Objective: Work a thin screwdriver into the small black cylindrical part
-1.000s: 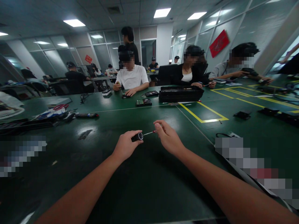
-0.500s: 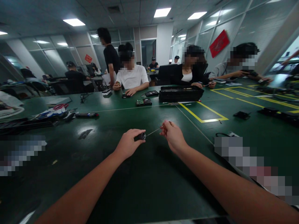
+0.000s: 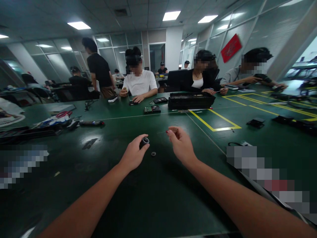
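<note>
My left hand (image 3: 133, 154) is closed round a small black cylinder with a silver rim (image 3: 144, 142), held just above the green table (image 3: 148, 198). My right hand (image 3: 180, 143) pinches a thin metal rod with a red end (image 3: 167, 131), its tip pointing left, a short gap away from the cylinder. A small dark ring-shaped part (image 3: 153, 154) lies on the table between my two hands.
A black tray (image 3: 190, 99) and a circuit board (image 3: 152, 109) lie further back. Tools and cables (image 3: 56, 119) sit at the left, small black parts (image 3: 256, 122) at the right near yellow floor-style tape lines. Several people sit across the table; one stands behind them.
The rod has come out of the cylinder and my hands have moved apart. A small ring part now lies on the table. The standing person has walked left.
</note>
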The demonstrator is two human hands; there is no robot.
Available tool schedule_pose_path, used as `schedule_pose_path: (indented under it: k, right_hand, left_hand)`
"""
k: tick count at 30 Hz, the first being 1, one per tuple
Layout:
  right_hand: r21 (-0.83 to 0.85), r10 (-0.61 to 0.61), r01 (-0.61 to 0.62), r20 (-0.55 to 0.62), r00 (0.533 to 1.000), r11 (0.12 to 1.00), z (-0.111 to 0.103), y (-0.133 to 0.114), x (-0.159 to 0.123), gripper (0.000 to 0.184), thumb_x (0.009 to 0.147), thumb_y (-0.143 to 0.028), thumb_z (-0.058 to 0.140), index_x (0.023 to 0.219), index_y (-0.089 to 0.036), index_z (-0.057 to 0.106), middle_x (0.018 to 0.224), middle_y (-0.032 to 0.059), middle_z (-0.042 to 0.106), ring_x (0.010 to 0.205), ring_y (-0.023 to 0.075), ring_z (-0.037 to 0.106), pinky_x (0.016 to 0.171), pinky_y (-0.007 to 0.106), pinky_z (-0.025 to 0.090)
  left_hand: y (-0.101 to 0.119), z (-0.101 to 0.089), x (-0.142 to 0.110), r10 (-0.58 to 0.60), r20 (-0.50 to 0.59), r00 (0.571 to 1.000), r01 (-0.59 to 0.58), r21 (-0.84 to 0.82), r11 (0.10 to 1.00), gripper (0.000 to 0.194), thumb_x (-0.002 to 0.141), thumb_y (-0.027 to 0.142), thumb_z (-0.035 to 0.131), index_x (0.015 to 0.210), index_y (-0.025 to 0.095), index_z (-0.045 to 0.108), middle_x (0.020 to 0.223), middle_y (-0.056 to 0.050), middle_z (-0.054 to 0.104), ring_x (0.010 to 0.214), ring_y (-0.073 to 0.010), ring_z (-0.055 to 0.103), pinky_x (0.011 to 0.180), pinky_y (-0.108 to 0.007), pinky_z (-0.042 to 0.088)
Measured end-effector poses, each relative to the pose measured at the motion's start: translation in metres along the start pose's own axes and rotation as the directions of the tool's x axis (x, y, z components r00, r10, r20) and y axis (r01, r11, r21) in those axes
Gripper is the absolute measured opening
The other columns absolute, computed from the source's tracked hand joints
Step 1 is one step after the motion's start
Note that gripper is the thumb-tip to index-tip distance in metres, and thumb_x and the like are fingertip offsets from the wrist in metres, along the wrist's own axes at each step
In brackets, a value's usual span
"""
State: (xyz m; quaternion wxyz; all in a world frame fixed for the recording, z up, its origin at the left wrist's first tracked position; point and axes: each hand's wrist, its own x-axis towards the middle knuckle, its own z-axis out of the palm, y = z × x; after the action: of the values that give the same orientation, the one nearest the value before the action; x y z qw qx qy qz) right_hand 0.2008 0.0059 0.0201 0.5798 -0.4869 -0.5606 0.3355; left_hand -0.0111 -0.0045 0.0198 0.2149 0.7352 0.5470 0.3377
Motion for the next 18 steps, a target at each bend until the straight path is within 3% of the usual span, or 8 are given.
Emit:
schedule_pose_path:
  k: [5, 9, 14, 18]
  right_hand:
    - [-0.095, -0.041, 0.046, 0.051, 0.998, 0.994, 0.001, -0.006, -0.005, 0.031, 0.092, -0.043, 0.055, 0.112, -0.021, 0.064, 0.092, 0.0048, 0.068, 0.082, 0.02, 0.063, 0.074, 0.034, 0.049]
    - [-0.11, -0.044, 0.054, 0.092, 0.995, 0.993, 0.002, -0.005, -0.007, 0.031, 0.093, -0.045, 0.054, 0.111, -0.022, 0.065, 0.09, 0.0039, 0.069, 0.08, 0.0202, 0.063, 0.072, 0.034, 0.049]
    - [-0.092, -0.031, 0.042, 0.124, 0.992, 0.995, 0.002, 0.0, -0.006, 0.03, 0.092, -0.045, 0.055, 0.109, -0.023, 0.065, 0.091, 0.0035, 0.069, 0.08, 0.0197, 0.063, 0.072, 0.034, 0.049]
    - [-0.092, -0.025, 0.037, 0.132, 0.991, 0.995, 0.003, -0.001, -0.007, 0.028, 0.093, -0.044, 0.054, 0.108, -0.023, 0.065, 0.091, 0.0034, 0.069, 0.078, 0.0195, 0.062, 0.072, 0.034, 0.049]
  left_hand:
    - [0.01, -0.002, -0.005, -0.021, 0.053, 0.998, 0.02, 0.022, 1.0, 0.028, 0.092, 0.037, 0.056, 0.114, 0.021, 0.059, 0.101, -0.004, 0.066, 0.088, -0.0201, 0.062, 0.077, -0.032, 0.048]
    - [0.013, 0.0, -0.008, 0.032, 0.187, 0.982, -0.063, 0.16, 0.985, 0.022, 0.089, 0.042, 0.061, 0.097, 0.022, 0.065, 0.094, -0.004, 0.066, 0.085, -0.0212, 0.061, 0.071, -0.032, 0.045]
    - [0.01, 0.006, -0.009, 0.082, 0.273, 0.959, -0.167, 0.304, 0.938, 0.032, 0.094, 0.036, 0.054, 0.121, 0.026, 0.066, 0.106, -0.007, 0.065, 0.093, -0.023, 0.062, 0.076, -0.033, 0.046]
    - [0.011, 0.011, -0.009, 0.042, 0.309, 0.95, -0.173, 0.411, 0.895, 0.028, 0.093, 0.037, 0.056, 0.114, 0.025, 0.069, 0.101, -0.007, 0.065, 0.089, -0.0242, 0.062, 0.069, -0.031, 0.044]
